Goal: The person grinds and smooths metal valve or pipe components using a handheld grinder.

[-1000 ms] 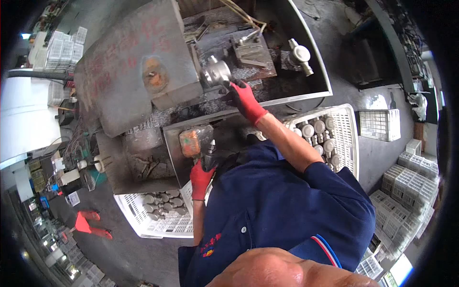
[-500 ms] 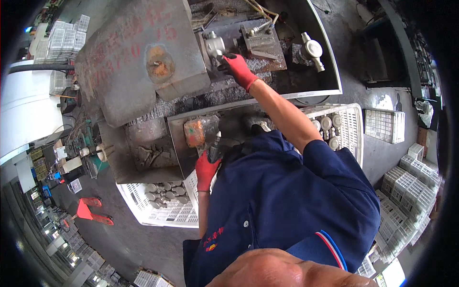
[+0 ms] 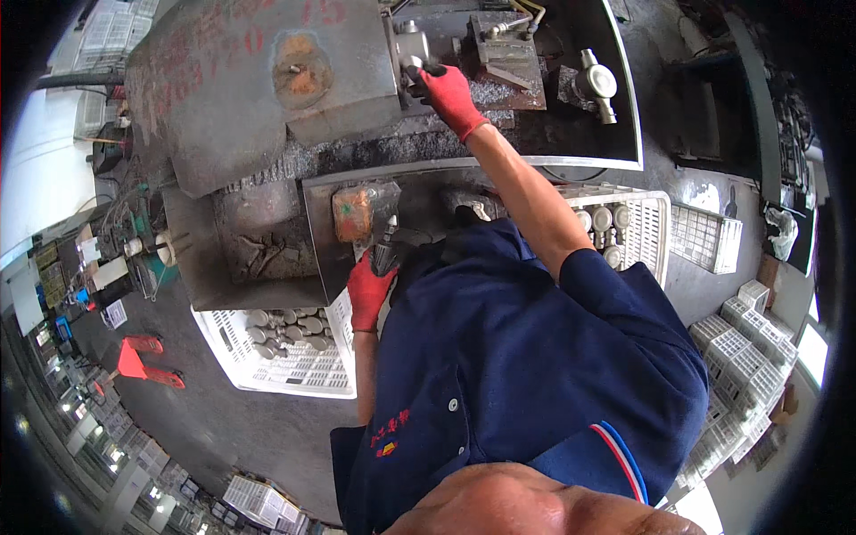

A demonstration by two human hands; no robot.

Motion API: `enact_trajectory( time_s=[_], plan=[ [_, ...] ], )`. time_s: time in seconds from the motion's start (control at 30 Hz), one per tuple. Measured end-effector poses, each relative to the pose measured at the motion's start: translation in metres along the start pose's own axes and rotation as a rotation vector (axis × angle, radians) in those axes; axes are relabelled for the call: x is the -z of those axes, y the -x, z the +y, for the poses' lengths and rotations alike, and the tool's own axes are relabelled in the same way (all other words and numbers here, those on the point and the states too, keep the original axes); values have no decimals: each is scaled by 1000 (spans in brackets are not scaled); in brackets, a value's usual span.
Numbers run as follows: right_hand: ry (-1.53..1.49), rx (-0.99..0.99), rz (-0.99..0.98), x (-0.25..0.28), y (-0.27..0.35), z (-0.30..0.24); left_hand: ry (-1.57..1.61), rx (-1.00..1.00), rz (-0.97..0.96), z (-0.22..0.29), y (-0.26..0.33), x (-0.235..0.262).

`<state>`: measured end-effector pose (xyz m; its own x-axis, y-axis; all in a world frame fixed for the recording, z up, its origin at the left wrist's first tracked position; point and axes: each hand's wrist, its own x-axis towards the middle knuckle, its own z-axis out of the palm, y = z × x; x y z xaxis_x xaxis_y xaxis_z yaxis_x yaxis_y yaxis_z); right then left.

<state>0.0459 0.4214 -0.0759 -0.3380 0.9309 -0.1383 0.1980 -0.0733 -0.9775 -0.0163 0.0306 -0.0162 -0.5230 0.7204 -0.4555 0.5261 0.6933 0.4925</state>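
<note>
My right hand (image 3: 448, 96), in a red glove with dark fingertips, reaches across the machine bed. Its fingers close on the lower end of a grey metal casting (image 3: 411, 45), which sits against the edge of a big metal guard (image 3: 214, 98). A second casting (image 3: 597, 82), round-bodied with pipe stubs, rests on a dark block at the bed's right. Lower down, close to my body, my left hand (image 3: 370, 287) is wrapped round a slim dark tool or handle with a pale tip (image 3: 392, 221); its exact kind is unclear.
White plastic crates with round castings stand on either side, one at lower left (image 3: 290, 357) and one at right (image 3: 655, 232). An orange-stained block (image 3: 354, 214) lies in the front tray. A steel plate fixture (image 3: 508, 67) with hoses sits amid metal chips. A red pallet jack (image 3: 143, 361) is on the floor.
The whole view has shifted, so the machine appears higher in the picture. My right hand stays on the casting, and my left hand keeps its hold beside the orange-stained block.
</note>
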Motion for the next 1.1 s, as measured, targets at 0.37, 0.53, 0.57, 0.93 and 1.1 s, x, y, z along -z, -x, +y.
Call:
enact_trajectory(
  time_s=[0.37, 0.53, 0.57, 0.93, 1.1],
  plan=[
    [164, 101, 18, -2, 20, -4, -151, 2, -16, -20, -18, -12],
    [33, 77, 66, 26, -19, 55, -201, -94, -42, -5, -46, -6],
    [-25, -11, -118, 5, 1, 27, -228, -91, 26, -19, -34, -5],
    [-454, -188, -100, 2, 23, -18, -242, -124, 118, -21, -62, 3],
    [-96, -129, -128, 7, 18, -15, -330, -181, 129, -25, -67, 3]
  ],
)
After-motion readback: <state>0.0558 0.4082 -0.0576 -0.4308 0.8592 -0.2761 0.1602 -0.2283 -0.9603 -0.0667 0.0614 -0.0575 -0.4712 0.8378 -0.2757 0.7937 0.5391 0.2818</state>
